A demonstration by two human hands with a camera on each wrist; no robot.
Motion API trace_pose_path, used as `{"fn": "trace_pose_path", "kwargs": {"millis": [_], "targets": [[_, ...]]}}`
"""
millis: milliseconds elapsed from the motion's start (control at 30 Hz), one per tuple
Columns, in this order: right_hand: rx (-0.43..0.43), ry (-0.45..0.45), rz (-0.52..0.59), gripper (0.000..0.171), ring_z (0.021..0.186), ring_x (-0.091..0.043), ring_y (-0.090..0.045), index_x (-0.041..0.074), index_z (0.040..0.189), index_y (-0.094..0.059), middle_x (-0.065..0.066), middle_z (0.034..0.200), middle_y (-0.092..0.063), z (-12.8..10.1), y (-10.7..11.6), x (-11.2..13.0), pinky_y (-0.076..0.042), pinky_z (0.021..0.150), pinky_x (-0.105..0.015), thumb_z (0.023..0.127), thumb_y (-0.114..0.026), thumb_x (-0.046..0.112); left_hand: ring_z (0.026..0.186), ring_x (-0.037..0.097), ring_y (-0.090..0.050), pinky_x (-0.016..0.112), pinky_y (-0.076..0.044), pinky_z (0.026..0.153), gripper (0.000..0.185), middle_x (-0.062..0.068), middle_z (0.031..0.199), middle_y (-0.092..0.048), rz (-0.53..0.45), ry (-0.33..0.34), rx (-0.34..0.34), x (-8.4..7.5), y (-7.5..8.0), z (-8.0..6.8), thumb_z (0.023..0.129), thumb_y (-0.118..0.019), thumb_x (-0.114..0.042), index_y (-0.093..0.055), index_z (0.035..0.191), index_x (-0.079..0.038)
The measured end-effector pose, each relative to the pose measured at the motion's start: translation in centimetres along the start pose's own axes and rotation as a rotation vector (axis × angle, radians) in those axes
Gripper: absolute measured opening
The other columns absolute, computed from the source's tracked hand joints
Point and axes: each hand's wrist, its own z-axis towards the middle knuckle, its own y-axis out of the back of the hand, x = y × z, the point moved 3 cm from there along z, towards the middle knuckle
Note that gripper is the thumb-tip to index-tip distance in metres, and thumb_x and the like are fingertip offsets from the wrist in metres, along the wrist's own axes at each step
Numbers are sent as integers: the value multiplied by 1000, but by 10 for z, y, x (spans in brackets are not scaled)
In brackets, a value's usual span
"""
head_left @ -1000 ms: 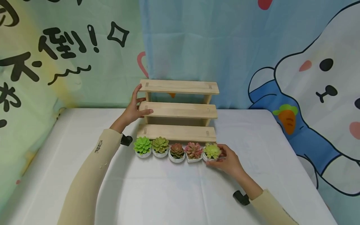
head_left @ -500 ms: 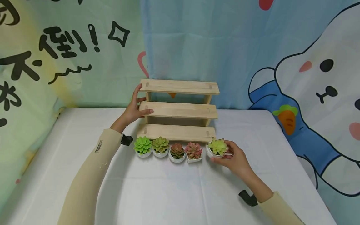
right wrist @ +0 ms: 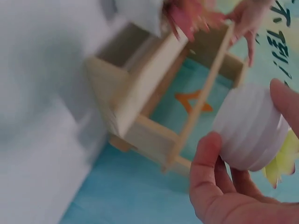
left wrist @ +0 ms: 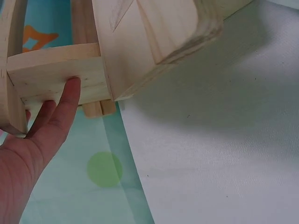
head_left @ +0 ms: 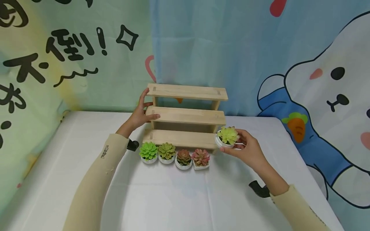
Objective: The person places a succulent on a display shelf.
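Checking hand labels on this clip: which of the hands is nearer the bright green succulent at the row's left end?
Left. The left hand rests on the wooden shelf just behind the bright green succulent; the right hand is beyond the row's far end.

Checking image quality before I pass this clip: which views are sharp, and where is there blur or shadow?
Head view: evenly lit and sharp, the right hand with its succulent pot and the wooden stand crisp. Left wrist view: clear, the stand throwing a soft shadow on the white cloth. Right wrist view: blurred throughout, worst on the cloth at the left; only the pot and the fingers round it read clearly.
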Motion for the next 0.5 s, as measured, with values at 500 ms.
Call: {"fn": "trace_pose_path", "kwargs": {"millis": [500], "targets": [[31,16,-18,83,107,-29,-50,-6,146,-35,-23,127,-50,43,-3,36,-45,76,-15,83,-81,23,133,49,-38,64,-49,82,104,21,157,-16,1,-7,-1,2,0,2,92,-68,-6,8,155,-37]]}}
